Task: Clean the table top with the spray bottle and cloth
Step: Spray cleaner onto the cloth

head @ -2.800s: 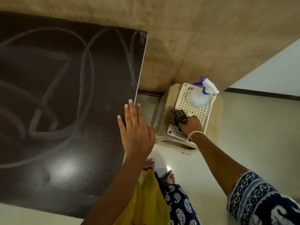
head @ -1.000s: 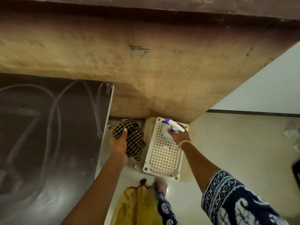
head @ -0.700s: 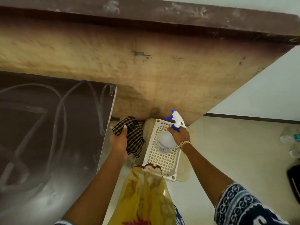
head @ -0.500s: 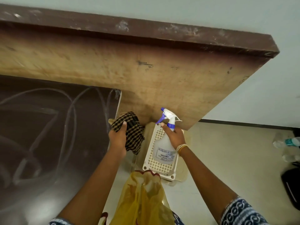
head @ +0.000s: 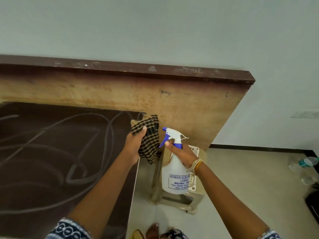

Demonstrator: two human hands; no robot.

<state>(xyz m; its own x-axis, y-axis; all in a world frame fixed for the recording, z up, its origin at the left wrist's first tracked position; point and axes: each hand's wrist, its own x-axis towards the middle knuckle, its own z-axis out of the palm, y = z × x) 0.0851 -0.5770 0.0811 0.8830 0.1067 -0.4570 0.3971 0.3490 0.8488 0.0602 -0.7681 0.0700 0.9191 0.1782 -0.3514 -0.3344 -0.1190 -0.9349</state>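
My left hand (head: 133,146) grips the cloth (head: 150,135) over the table's (head: 51,161) far right corner. My right hand (head: 183,153) holds the bottle (head: 175,176) upright, just right of the table, above the stool (head: 174,200).

1. The table top (head: 51,161) is cut off by the left edge.
2. The spray bottle (head: 176,176) label is partly covered by the right hand (head: 183,152).
3. The basket (head: 194,169) is largely hidden, seemingly resting on a stool (head: 176,202).

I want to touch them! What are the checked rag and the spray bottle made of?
The checked cloth looks like soft woven fabric: it folds and droops. The spray bottle seems to be cloudy white plastic, smooth, with a blue trigger.
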